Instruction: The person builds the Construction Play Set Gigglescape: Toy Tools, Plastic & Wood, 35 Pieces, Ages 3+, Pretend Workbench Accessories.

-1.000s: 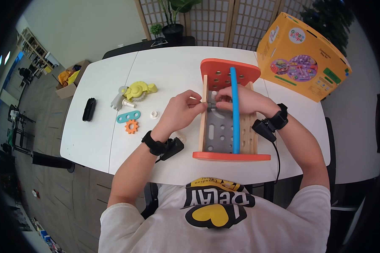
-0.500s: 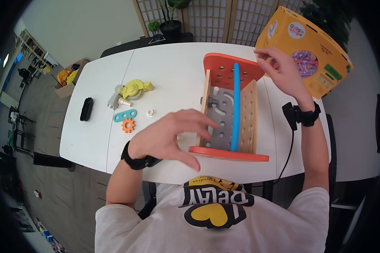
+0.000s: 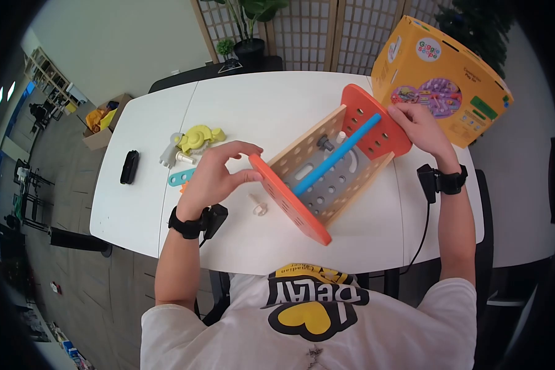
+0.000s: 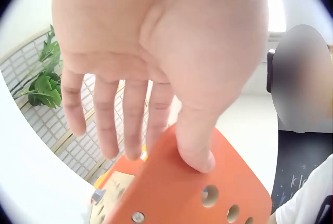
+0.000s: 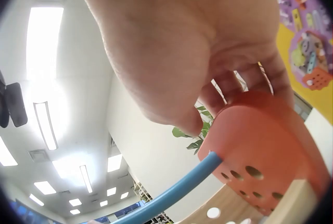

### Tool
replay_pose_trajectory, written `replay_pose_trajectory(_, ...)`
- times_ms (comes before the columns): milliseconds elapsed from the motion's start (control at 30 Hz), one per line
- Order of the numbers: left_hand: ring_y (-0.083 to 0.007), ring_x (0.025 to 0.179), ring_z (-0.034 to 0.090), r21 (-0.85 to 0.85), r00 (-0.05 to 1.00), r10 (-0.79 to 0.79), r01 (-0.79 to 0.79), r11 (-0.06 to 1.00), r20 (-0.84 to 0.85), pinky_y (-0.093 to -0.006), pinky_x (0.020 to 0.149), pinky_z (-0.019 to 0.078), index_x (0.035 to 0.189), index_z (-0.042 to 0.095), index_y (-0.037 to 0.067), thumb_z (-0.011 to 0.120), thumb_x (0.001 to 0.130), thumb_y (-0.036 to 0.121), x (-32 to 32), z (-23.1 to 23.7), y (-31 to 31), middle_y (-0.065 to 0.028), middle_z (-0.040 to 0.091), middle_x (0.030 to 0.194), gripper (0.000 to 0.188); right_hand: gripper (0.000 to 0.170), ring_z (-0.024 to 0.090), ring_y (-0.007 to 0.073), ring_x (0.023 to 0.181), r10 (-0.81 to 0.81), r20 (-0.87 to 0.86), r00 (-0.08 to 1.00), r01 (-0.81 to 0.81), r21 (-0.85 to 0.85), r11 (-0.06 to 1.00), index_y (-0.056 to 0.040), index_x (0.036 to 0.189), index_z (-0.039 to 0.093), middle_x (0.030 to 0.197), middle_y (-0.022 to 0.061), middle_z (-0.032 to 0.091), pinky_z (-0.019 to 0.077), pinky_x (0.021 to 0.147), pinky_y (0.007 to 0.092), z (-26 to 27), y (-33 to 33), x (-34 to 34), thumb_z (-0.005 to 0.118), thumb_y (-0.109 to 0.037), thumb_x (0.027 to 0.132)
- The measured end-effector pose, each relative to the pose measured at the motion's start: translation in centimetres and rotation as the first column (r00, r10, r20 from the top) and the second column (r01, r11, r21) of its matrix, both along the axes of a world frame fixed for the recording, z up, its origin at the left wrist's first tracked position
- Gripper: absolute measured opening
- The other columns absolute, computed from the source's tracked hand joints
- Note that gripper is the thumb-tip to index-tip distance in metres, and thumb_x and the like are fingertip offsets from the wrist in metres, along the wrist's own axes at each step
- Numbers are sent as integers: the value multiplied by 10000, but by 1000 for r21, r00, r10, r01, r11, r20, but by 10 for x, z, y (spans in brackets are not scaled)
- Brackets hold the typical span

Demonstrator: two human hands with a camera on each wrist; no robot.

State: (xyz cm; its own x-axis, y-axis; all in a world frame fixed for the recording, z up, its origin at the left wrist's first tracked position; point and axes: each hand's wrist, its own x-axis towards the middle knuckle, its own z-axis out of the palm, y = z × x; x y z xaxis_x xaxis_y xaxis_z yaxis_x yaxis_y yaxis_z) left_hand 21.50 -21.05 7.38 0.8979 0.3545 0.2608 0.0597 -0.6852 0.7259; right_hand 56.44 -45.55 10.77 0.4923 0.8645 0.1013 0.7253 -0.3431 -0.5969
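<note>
A toy toolbox with orange end panels [image 3: 290,200], perforated wooden sides and a blue bar handle [image 3: 336,157] stands at an angle on the table. My left hand [image 3: 211,176] holds the near-left panel at its corner, thumb on the outer face; in the left wrist view the thumb [image 4: 195,146] lies flat against the orange. At the far-right panel [image 5: 260,146], my right hand [image 3: 424,131] grips the top edge, fingers over its outer side. Inside, a grey bolt [image 3: 325,143] sits through the wooden side, near a cream peg [image 3: 341,135].
Cream toy pieces [image 3: 259,208] lie before the toolbox. Left are a teal strip [image 3: 182,177], a cream screw [image 3: 185,158], a yellow-green and grey toy [image 3: 197,139] and a black case [image 3: 129,166]. A large yellow box [image 3: 438,80] stands at the back right.
Both hands have left the bolt area and taken hold of the two end panels. The toolbox has turned, its near end swinging left and its far end right.
</note>
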Motion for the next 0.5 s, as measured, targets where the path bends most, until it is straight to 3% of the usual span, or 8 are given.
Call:
replay_pose_trajectory(133,-210,891,714,-54,976,216,-216,975,-16,-324,736,557,1089,716,-20,688,989,375,5,-24,6,-123,756,1025,408,450,550,96,765,89,-186,978,-85,33,996,3,1043,678,859,9,645,480,716,271,-10,-12,5,508,-412,1080)
replay_pose_trajectory(167,-206,864,716,-93,967,225,-237,967,-122,-324,712,557,1099,709,-36,628,1013,420,7,-26,7,-134,754,1016,471,467,542,77,781,117,-222,968,-110,44,993,-5,1055,670,886,-11,645,483,733,254,-15,-13,7,482,-431,1093)
replay_pose_trajectory(233,-199,811,720,-164,917,222,-287,944,-331,-324,664,556,1118,695,-70,507,1062,510,10,-29,9,-157,749,999,612,584,594,131,902,-61,-411,909,54,-30,998,-5,1171,663,1028,51,679,490,827,273,-17,-10,-1,414,-526,1087)
replay_pose_trajectory(267,-206,806,723,-225,917,192,-280,933,-349,-327,672,565,1129,692,-76,450,1065,546,11,-32,10,-160,747,998,671,650,620,158,962,-151,-495,856,129,-78,989,-6,1229,659,1098,82,696,493,874,282,-19,-8,-4,379,-574,1083)
replay_pose_trajectory(367,-227,812,732,-405,922,108,-266,875,-372,-333,709,592,1151,685,-92,312,1070,625,16,-43,12,-165,742,1002,813,756,600,215,1182,-31,-484,874,26,-17,1000,-12,1354,606,1306,157,641,440,1052,323,-38,1,-2,275,-633,1077)
replay_pose_trajectory(467,-250,857,739,-550,943,65,-245,799,-326,-337,770,613,1153,684,-100,257,1072,631,22,-43,9,-167,736,1020,851,776,531,242,1328,28,-662,749,-17,23,1000,-24,1439,541,1435,173,562,393,1123,363,-39,8,0,246,-643,1075)
replay_pose_trajectory(500,-257,868,741,-574,949,62,-239,783,-310,-339,786,617,1151,685,-101,250,1074,628,24,-41,7,-168,734,1026,853,766,550,234,1304,17,-660,751,-7,18,1000,-29,1464,505,1422,158,569,421,1095,364,-40,8,0,245,-636,1077)
